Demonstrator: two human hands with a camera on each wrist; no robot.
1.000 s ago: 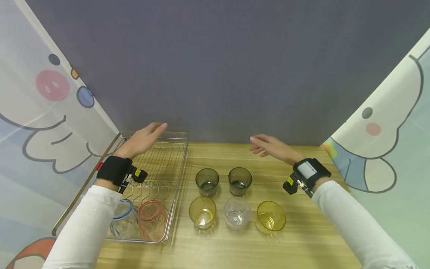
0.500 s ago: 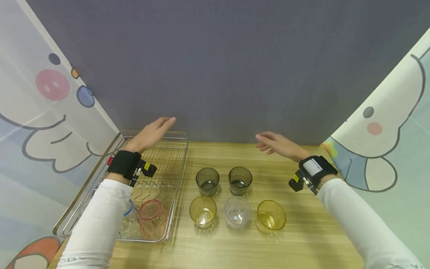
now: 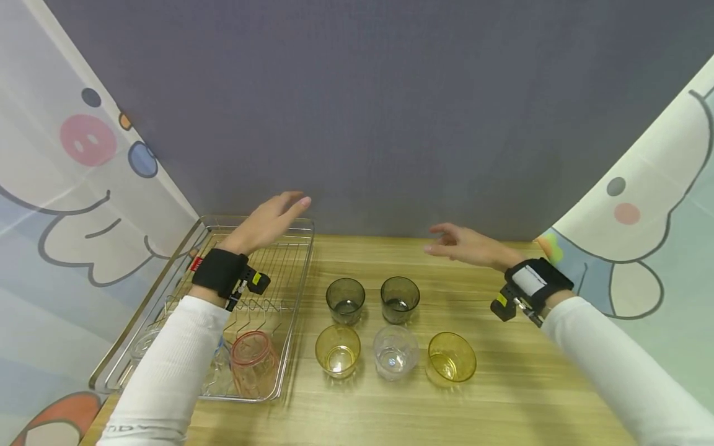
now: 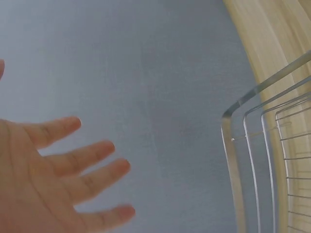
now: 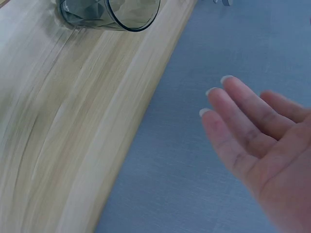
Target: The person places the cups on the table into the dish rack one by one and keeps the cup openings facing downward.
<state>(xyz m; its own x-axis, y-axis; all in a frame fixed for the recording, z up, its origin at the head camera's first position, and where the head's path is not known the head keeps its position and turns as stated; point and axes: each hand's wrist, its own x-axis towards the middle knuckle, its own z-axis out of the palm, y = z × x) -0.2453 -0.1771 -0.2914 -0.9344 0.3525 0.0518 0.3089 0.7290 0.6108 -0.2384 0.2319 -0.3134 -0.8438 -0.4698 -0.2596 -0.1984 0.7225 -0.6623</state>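
My left hand (image 3: 268, 222) hovers over the far end of the wire dish rack (image 3: 308, 272), its fingers spread and holding nothing. My right hand (image 3: 465, 244) hangs above the far part of the table, fingers loosely extended, also holding nothing. Between the two arms several glasses stand upright in two rows. The back row has a left grey glass (image 3: 344, 301) and a right grey glass (image 3: 399, 300). In front of them are a yellow glass (image 3: 338, 352), a clear glass (image 3: 395, 353) and another yellow glass (image 3: 450, 359). The right wrist view shows a grey glass (image 5: 116, 13) at its top edge.
At the rack's near end a red-rimmed glass (image 3: 254, 365) sits upside down. Beside it a blue-rimmed glass (image 3: 217, 371) is partly covered by my left sleeve, as is a clear glass (image 3: 144, 342). A grey panel (image 3: 368, 124) closes off the back of the wooden table (image 3: 357, 418).
My left hand has moved right and slightly away from me above the rack. My right hand has drifted a little to the right. The glasses have stayed in place.
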